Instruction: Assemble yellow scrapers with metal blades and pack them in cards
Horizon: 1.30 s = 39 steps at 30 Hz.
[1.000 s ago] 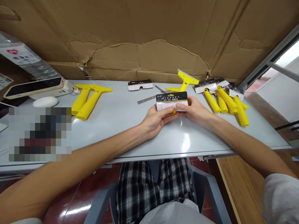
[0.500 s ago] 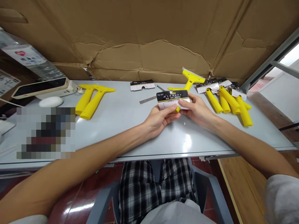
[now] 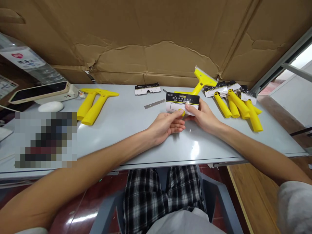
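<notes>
Thumb of the left hand [image 3: 165, 128] presses the handle end of one yellow scraper [image 3: 206, 79] in a narrow grip, fingers extended below; the right hand [image 3: 206, 116] pinches one black-and-white card [image 3: 180, 101] covering that handle, both above the desk [image 3: 122, 117]. Behind lie one loose card [image 3: 147, 89] and one flat blade [image 3: 154, 104]. Two T-shaped handles [image 3: 95, 107] rest at left, at least four carded handles [image 3: 240, 103] at right.
</notes>
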{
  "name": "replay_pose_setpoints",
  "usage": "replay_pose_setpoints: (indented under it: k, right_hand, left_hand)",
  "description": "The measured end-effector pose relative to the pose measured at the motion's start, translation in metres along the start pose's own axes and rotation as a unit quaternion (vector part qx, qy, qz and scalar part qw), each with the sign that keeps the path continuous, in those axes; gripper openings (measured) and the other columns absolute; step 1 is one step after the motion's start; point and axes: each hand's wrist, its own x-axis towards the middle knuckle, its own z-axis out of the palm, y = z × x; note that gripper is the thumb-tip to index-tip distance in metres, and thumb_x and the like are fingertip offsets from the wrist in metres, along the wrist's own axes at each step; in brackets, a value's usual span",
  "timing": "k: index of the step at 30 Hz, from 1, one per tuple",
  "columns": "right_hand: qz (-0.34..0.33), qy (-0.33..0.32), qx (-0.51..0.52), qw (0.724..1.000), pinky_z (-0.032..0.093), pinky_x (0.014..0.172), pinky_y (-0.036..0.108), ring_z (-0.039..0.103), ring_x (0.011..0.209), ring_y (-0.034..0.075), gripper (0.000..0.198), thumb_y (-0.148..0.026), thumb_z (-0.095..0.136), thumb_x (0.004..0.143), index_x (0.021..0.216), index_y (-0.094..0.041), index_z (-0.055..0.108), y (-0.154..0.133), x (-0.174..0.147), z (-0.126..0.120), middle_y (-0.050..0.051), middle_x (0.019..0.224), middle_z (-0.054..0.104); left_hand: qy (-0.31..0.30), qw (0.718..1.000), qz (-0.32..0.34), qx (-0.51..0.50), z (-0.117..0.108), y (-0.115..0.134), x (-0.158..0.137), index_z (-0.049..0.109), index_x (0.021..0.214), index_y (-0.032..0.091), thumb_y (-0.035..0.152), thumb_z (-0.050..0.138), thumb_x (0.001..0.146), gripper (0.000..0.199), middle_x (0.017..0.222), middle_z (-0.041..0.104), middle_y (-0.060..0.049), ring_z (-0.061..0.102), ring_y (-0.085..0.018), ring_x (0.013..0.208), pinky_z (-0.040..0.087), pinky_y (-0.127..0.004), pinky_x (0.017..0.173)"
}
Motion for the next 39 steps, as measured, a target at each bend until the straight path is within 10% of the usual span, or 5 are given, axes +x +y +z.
replay_pose_setpoints:
  k: [15, 24, 39]
  right_hand:
    - [0.004, 0.030, 0.110, 0.993, 0.063, 0.082, 0.028, 0.069, 0.112, 0.016, 0.078, -0.060, 0.096, 0.071, 0.125, -0.027, 0.051, -0.005, -0.013, 0.023, 0.006, 0.143, 0.067]
    - [0.010, -0.052, 0.023, 0.998, 0.063, 0.079, 0.031, 0.070, 0.102, 0.016, 0.068, -0.074, 0.083, 0.083, 0.125, -0.023, 0.068, -0.001, -0.012, 0.015, 0.008, 0.124, 0.072]
    - [-0.009, 0.040, 0.067, 0.997, 0.064, 0.099, 0.036, 0.070, 0.120, 0.021, 0.058, -0.062, 0.092, 0.077, 0.112, -0.021, 0.070, -0.017, -0.004, 0.006, 0.006, 0.124, 0.075]
  left_hand:
    - [-0.078, 0.995, 0.053, 0.018, -0.001, -0.010, 0.002, 0.074, 0.081, 0.013, 0.047, 0.084, 0.090, 0.037, 0.072, 0.071, -0.006, 0.067, -0.013, 0.055, 0.053, -0.024, 0.051]
    - [-0.009, 0.981, 0.175, 0.087, -0.003, -0.013, 0.002, 0.081, 0.085, 0.014, 0.060, 0.094, 0.081, 0.047, 0.089, 0.082, -0.012, 0.068, -0.014, 0.059, 0.054, -0.027, 0.054]
    - [-0.080, 0.987, 0.105, 0.088, -0.003, -0.012, 0.001, 0.076, 0.076, 0.013, 0.049, 0.088, 0.084, 0.040, 0.072, 0.076, -0.011, 0.069, -0.016, 0.054, 0.054, -0.025, 0.048]
